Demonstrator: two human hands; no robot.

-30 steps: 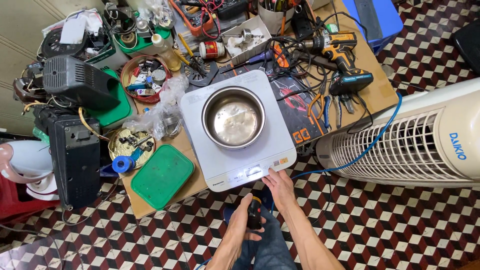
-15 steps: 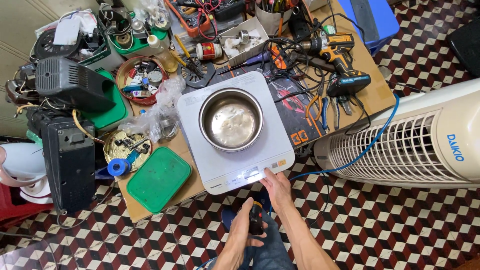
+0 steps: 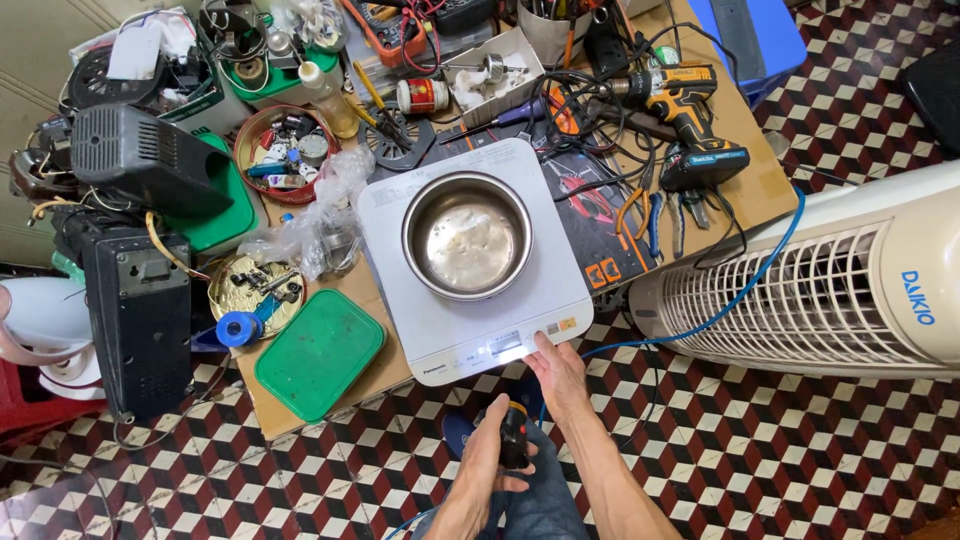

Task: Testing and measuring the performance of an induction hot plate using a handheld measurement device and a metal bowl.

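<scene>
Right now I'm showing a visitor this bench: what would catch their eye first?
Probably the white cooktop at the table's front edge, carrying a steel pot. The right hand touches its front panel, while the left hand holds a small dark tool below. A big white fan lies on the chequered floor at right.

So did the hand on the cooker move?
No. The right hand stays at the cooker's front edge, by the lit panel.
</scene>
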